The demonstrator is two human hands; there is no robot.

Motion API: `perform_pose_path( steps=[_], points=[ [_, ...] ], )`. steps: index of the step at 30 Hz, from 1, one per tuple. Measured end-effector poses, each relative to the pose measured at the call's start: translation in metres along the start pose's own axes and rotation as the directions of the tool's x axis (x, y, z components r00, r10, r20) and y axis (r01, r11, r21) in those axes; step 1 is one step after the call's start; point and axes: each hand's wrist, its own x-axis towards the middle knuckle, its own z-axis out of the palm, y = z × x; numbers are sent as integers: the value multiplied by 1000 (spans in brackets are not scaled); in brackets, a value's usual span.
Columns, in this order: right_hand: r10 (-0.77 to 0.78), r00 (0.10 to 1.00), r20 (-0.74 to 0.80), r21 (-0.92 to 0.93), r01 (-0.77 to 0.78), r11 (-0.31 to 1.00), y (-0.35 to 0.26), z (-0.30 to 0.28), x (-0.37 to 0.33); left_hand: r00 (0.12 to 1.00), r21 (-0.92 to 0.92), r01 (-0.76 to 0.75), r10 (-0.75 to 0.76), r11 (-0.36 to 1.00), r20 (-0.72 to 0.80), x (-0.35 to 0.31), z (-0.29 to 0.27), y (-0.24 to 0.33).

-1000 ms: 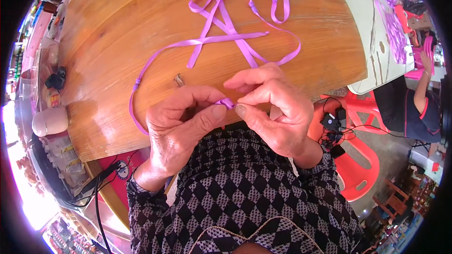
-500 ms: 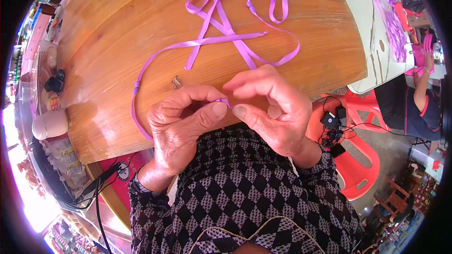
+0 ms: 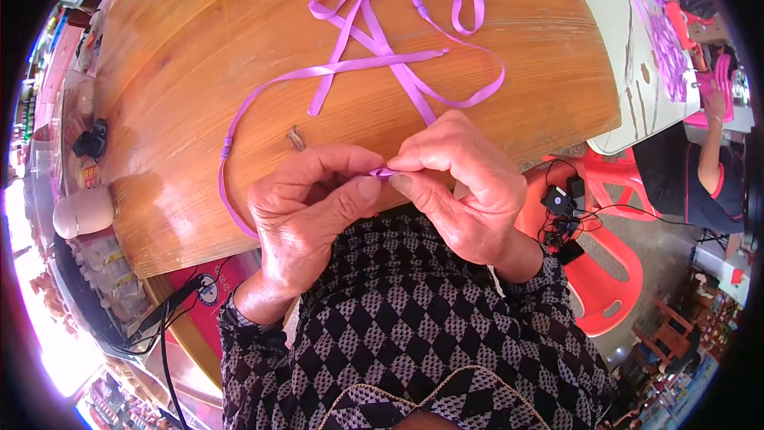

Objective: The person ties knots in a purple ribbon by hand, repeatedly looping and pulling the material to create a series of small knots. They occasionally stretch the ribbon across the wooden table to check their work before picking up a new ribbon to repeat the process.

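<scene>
Between my hands, just over the table's near edge, a small loop of purple ribbon (image 3: 383, 172) is pinched. My left hand (image 3: 306, 199) grips it between thumb and forefinger. From the other side, the thumb and fingertips of my right hand (image 3: 465, 191) close on the same bit. Most of that ribbon is hidden by the fingers. A long purple ribbon (image 3: 326, 70) with small knots lies curved over the wooden table (image 3: 183, 111), one strand running down behind my left hand. More of it is bunched at the far side. A small brown bit (image 3: 296, 138) lies beyond my left hand.
A pink rounded object (image 3: 86, 211) sits by the table's left edge. On the right stand a white table (image 3: 637, 95) with purple ribbon bundles (image 3: 664, 52), and red plastic chairs (image 3: 609, 287) with a black device and cables. Another person's arm (image 3: 711, 151) shows at far right.
My right forefinger has come down to meet the thumb, and the right hand now pinches the ribbon. The left hand stays nearly where it was.
</scene>
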Motion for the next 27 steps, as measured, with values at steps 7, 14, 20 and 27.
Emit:
perform_pose_path(
  steps=[7,14,20,27],
  points=[
    [29,999,21,4,-29,1000,1,0,-2,992,46,123,-123,991,-3,-1,-2,0],
    [-11,998,61,-45,14,999,-3,3,2,953,-235,300,-301,925,33,7,0,2],
    [-44,998,50,-59,47,997,1,3,1,937,-329,347,-339,878,84,10,1,-3],
    [-109,992,63,-86,115,990,8,-3,3,920,-356,390,-374,849,116,7,4,3]
  ],
)
